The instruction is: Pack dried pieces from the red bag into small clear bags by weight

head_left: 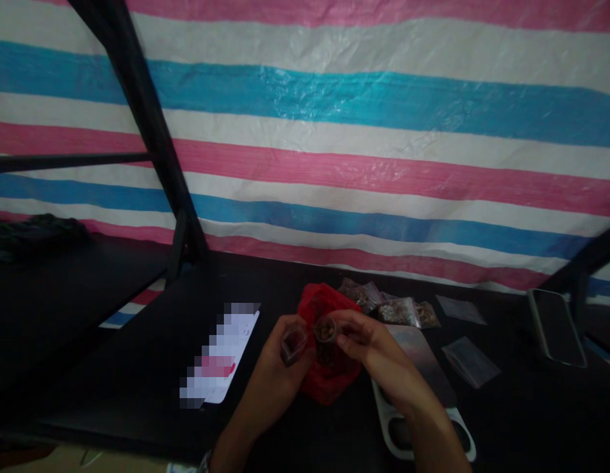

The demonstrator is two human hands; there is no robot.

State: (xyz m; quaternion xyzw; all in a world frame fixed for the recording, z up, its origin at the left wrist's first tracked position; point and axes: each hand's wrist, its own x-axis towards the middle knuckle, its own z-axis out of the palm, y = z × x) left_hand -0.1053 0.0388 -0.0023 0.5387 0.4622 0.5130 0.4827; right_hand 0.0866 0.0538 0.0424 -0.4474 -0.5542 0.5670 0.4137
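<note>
The left hand (279, 369) and right hand (372, 349) sit apart above the red bag (329, 389) on the desk (258, 272), one closed round a clear pouch (293, 343), the other pinching a cup (321, 336) of brown bits (327, 327); a careless tilt might spill them. The cup's mouth faces upward; its foreshortened long axis I can't judge

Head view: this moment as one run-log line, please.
left hand: holding clear container | right hand: holding small cup, brown pieces inside | red bag: between hands
</note>
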